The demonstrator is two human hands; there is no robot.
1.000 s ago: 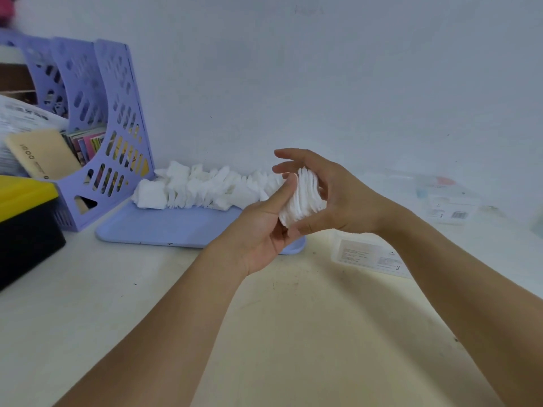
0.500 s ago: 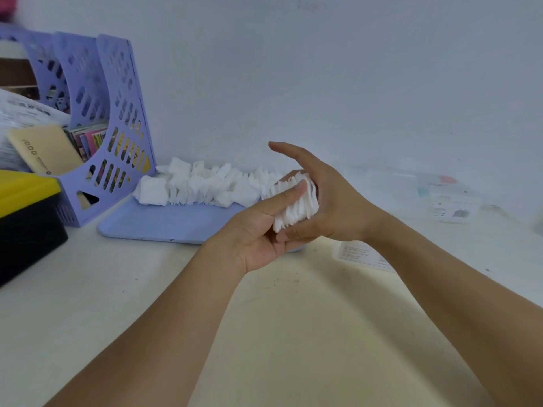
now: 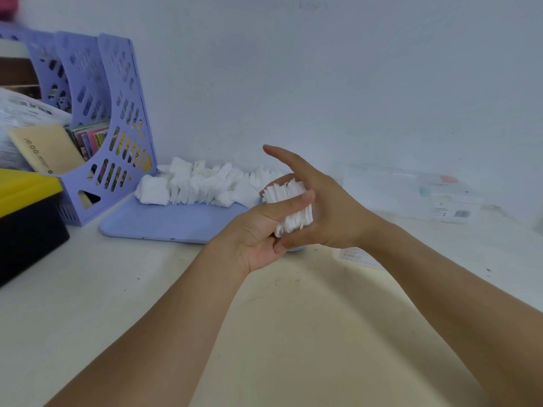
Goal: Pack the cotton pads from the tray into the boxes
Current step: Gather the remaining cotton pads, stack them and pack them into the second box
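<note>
Right index finger lifted; both hands' fingers [image 3: 289, 204] apparently still clamp pad stack [image 3: 289, 208].

Both bare arms reach forward and the hands meet in the middle. The left hand [image 3: 258, 230] has its thumb pressed across a stack of cotton pads [image 3: 289, 208]. The right hand [image 3: 326, 212] cups the stack from behind, its first finger pointing up and left.
</note>
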